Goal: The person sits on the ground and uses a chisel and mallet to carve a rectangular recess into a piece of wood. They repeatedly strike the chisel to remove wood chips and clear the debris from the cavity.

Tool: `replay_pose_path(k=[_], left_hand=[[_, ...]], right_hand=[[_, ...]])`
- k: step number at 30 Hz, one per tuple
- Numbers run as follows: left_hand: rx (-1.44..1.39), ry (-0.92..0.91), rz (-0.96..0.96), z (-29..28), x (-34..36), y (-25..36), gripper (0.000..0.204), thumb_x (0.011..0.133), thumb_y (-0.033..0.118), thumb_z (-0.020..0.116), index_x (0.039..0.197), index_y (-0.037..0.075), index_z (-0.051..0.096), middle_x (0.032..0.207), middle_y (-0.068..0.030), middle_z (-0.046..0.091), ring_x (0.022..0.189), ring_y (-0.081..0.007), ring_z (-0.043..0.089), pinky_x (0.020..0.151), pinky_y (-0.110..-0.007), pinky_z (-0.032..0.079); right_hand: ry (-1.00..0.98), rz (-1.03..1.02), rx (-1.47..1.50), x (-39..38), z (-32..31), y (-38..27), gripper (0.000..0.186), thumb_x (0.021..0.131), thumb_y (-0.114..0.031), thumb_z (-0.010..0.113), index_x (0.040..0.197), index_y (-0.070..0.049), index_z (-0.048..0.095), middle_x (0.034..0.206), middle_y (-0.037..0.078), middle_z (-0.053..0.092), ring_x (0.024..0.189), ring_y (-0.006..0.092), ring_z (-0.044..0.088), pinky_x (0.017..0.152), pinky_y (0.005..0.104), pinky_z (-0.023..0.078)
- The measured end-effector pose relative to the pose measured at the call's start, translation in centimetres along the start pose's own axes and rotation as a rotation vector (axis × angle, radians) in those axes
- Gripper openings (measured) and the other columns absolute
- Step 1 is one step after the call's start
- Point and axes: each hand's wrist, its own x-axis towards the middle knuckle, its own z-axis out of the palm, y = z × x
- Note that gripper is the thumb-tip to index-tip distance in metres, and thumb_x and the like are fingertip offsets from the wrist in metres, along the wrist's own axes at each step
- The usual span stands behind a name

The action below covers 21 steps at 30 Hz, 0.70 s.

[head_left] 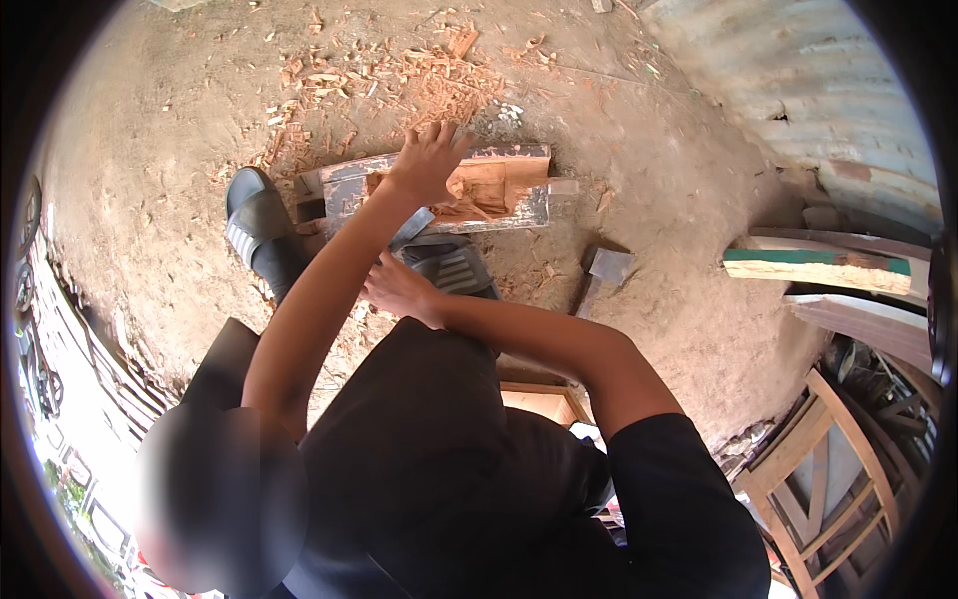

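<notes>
A grey-painted wooden block (534, 212) lies on the ground with a rough reddish-brown hollow cut into its top. My left hand (429, 165) is over the block's middle, palm down with fingers spread, and grips nothing visible. Nearer to me, my right hand (394, 288) is curled beside my left forearm, which hides part of its fingers. Between that hand and the block shows a flat-bladed metal tool (411, 228), its blade grey and slanting toward the wood. The right hand appears closed on it, though the handle is hidden. Splintered wood (477, 205) sits in the hollow.
My sandalled feet flank the work: one sandal (257, 220) left of the block, another (454, 268) against its near side. A dark tool with a square grey face (609, 265) lies right. Wood shavings (429, 85) litter the far ground. Planks (818, 268) and a wooden frame (813, 479) stand right.
</notes>
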Motion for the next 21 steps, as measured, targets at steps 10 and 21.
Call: replay_pose_path(k=[10,21], left_hand=[[0.072,-0.011,0.05,3.4,1.1,0.0,0.099,0.059,0.039,0.078,0.135,0.006,0.023,0.122,-0.0138,0.046,0.107,-0.0296,0.052,0.084,-0.044,0.046],[-0.077,-0.23,0.059,0.0,2.0,-2.3,0.053,0.082,0.02,0.054,0.13,0.014,0.034,0.119,-0.0153,0.051,0.089,-0.0289,0.062,0.083,-0.039,0.049]], right_hand=[[-0.148,0.091,0.118,0.0,1.8,0.1,0.026,0.081,-0.023,0.05,0.103,-0.01,0.056,0.117,0.004,0.048,0.114,0.0176,0.041,0.094,0.0404,0.031],[0.175,0.199,0.608,-6.5,-2.9,4.3,0.009,0.076,-0.014,0.052,0.083,-0.008,0.053,0.099,0.006,0.05,0.103,0.0215,0.046,0.084,0.0381,0.033]])
